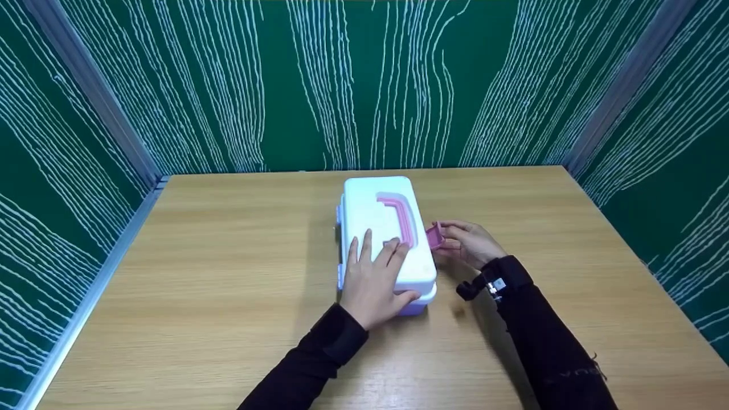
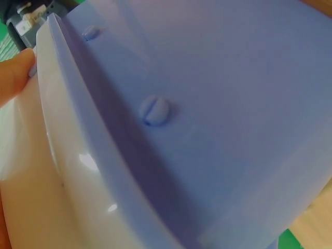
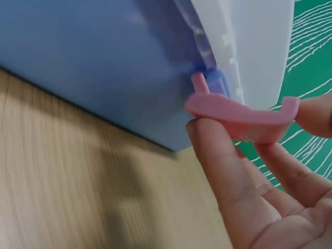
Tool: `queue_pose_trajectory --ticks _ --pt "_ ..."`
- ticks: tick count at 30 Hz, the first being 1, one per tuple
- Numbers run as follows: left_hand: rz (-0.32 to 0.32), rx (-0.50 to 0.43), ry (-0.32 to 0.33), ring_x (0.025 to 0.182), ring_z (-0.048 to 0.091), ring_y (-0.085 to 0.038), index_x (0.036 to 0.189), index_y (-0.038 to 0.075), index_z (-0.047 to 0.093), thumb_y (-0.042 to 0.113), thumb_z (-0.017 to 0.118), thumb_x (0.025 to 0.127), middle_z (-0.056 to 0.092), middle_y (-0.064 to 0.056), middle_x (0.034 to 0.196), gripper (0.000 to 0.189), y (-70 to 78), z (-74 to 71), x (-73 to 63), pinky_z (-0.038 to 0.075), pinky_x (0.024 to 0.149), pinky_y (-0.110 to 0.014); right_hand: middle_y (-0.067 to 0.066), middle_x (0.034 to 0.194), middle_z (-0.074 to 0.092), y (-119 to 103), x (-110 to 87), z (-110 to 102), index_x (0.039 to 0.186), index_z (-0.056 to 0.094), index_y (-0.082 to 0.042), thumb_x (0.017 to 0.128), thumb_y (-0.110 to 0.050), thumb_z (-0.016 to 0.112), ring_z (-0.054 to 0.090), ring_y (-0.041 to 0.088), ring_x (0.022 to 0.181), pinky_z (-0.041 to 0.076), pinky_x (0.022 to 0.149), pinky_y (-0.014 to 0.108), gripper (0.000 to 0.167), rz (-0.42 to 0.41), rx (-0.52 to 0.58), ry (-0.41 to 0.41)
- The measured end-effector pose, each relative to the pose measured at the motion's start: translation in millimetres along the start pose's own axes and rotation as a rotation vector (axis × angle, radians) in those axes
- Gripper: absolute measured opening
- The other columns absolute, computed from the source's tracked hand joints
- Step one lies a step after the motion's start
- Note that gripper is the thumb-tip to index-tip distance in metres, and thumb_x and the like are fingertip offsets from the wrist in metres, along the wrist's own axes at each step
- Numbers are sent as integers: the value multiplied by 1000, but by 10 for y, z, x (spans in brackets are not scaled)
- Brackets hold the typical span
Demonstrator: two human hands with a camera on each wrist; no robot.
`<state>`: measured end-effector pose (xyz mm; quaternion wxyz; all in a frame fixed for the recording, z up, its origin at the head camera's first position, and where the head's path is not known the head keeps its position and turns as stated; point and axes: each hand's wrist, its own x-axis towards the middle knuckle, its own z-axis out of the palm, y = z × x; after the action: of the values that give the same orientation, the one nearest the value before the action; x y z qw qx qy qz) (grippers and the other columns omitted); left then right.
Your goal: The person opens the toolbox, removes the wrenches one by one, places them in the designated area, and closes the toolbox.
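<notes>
Head view: left hand (image 1: 373, 285) lies spread on white lid (image 1: 364, 208), right hand (image 1: 475, 245) pinches pink latch (image 1: 435, 237)

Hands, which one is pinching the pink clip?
The right hand, beside the box, pinches the pink clip; the left hand rests spread on the lid.

The surface (image 1: 228, 256) is a broad tabletop of light, yellowish-brown wood, its fine grain running roughly side to side in the head view. Directly on it stands one thing, a lidded plastic storage box (image 1: 364, 213), white above and bluish-purple below, upright and lengthwise from near the far edge toward the front. Soft shadows darken the wood on both sides of the box, and just off its near right corner sits a small brownish blurred spot.
</notes>
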<state>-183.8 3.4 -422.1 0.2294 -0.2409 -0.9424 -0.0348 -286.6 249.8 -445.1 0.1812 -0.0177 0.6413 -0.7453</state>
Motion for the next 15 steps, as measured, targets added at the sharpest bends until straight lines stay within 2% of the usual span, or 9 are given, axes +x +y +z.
queue_pose_trajectory --ticks 3,6,11,13,15 --pt "-2 5 -12 137 42 -44 143 23 50 73 63 76 56 1 142 85 2 -11 -1 31 114 -59 0 105 70 -1 -8 -8 146 31 13 99 -6 52 70 12 87 58 85 27 54 11 -9 25" --pt "-5 8 -23 138 41 -44 144 23 48 73 62 77 55 1 143 85 3 -18 0 30 114 -59 1 106 69 11 2 -16 144 34 12 98 -4 52 69 11 87 57 88 28 52 29 -80 60" --pt "-9 1 -35 138 40 -44 145 24 47 73 61 77 55 0 144 85 3 -17 4 29 114 -59 25 127 60 85 36 13 142 40 11 98 -2 50 68 9 89 56 91 31 47 29 -268 103" --pt "-8 0 -37 138 40 -44 145 23 47 73 61 78 55 0 144 84 2 -14 6 29 114 -59 31 134 55 127 49 38 140 44 11 96 -1 50 66 6 87 57 87 25 46 13 -361 129" --pt "-7 2 -42 139 40 -44 144 23 47 73 61 78 54 1 144 84 3 -14 7 29 114 -59 33 134 54 164 59 71 137 46 13 95 0 51 65 3 83 57 80 19 44 0 -427 154"
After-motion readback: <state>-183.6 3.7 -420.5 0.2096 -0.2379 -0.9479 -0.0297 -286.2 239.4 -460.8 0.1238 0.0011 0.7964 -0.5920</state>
